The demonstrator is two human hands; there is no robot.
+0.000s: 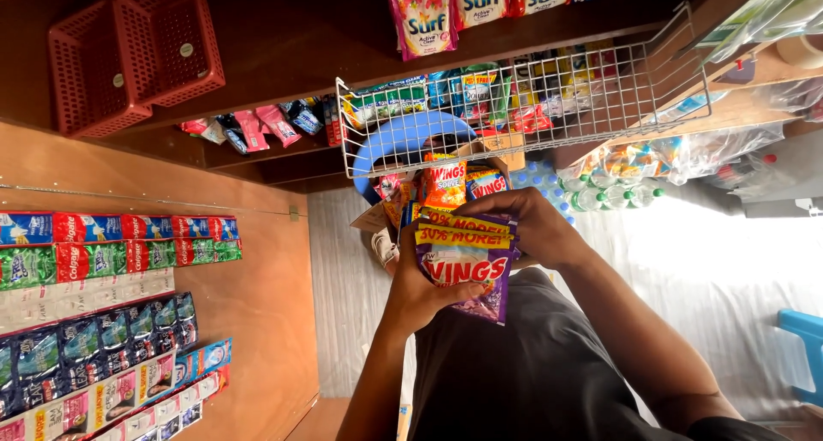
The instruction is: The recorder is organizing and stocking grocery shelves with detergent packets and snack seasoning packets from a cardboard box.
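The left hand [420,291] grips a bundle of purple sachets [467,265] from below, fingers closed around it, while the right hand [527,222] clamps over its top edge, the bundle held in front of the person's dark shirt. Just beyond it, orange and blue sachets [446,184] stand in an open cardboard box [506,150], under a white wire basket [523,107]; two red plastic baskets [129,60] sit well apart on the wooden shelf.
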